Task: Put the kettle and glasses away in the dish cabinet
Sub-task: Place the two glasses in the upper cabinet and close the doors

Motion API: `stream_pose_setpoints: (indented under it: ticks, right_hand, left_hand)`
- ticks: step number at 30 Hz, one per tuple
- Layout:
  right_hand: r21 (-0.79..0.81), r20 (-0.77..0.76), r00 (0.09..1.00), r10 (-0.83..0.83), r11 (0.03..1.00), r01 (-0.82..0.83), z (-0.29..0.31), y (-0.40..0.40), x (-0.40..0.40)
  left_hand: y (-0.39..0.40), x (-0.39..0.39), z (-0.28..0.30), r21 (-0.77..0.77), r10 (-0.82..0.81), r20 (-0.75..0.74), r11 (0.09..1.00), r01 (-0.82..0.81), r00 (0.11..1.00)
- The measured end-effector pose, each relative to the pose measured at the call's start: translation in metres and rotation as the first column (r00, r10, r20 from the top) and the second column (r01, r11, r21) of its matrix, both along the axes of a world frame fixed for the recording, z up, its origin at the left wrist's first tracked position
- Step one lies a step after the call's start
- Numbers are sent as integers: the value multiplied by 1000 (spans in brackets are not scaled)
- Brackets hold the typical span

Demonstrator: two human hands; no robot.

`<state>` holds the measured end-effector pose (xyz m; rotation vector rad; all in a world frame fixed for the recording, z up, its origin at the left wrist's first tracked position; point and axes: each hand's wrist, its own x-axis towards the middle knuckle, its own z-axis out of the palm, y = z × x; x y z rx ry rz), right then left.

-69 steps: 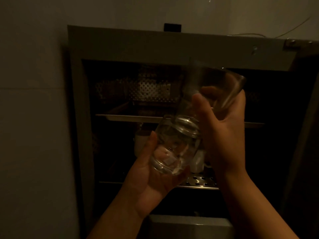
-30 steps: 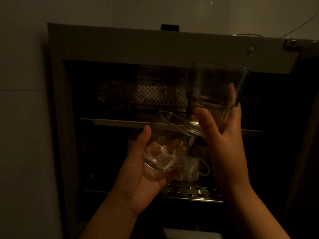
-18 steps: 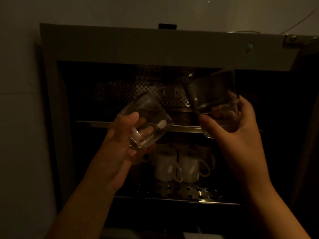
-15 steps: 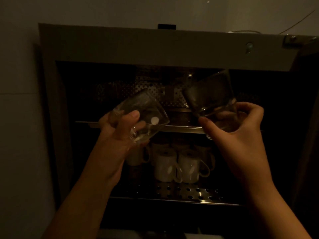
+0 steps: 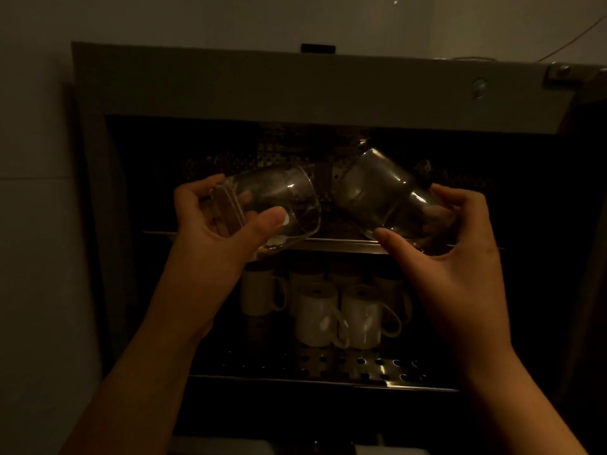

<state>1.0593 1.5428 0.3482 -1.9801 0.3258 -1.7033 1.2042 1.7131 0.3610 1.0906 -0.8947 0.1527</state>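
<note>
We grip one glass (image 5: 276,208) in our left hand (image 5: 220,231) and the second glass (image 5: 384,198) in our right hand (image 5: 453,244), both tilted just above the upper shelf (image 5: 345,246), likely to go on it upturned; mugs (image 5: 335,310) below the shelf.

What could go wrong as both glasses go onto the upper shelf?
The left glass and right glass are tilted toward each other and nearly touching, so they could clink or chip. Either could also strike the upper shelf edge. The dim light makes the clear glass hard to judge.
</note>
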Motion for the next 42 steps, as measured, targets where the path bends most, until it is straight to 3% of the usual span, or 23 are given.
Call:
stream_pose_setpoints:
  ticks: [6, 12, 22, 32, 37, 42]
  right_hand:
    - [-76, 9, 993, -114, 991, 114, -3, -3, 4]
    - [-93, 32, 986, -165, 981, 168, -2, -6, 6]
    - [-71, 122, 985, -123, 989, 132, -2, -8, 9]
    - [-133, 161, 977, -143, 977, 165, -4, -9, 11]
    - [-249, 195, 966, -171, 944, 218, 0, -8, 11]
    - [-307, 169, 970, -174, 926, 220, 5, -7, 12]
  left_hand:
    - [-1, 2, -2, -34, 180, 96, 984, -177, 979]
    - [1, -1, 2, 12, 369, 228, 924, -382, 901]
    - [-9, -1, 2, -50, 454, 236, 889, -456, 859]
    - [-14, 0, 5, -100, 537, 390, 832, -545, 748]
    - [-19, 1, 8, -88, 541, 458, 818, -569, 706]
    - [-23, 0, 11, -86, 506, 390, 852, -517, 769]
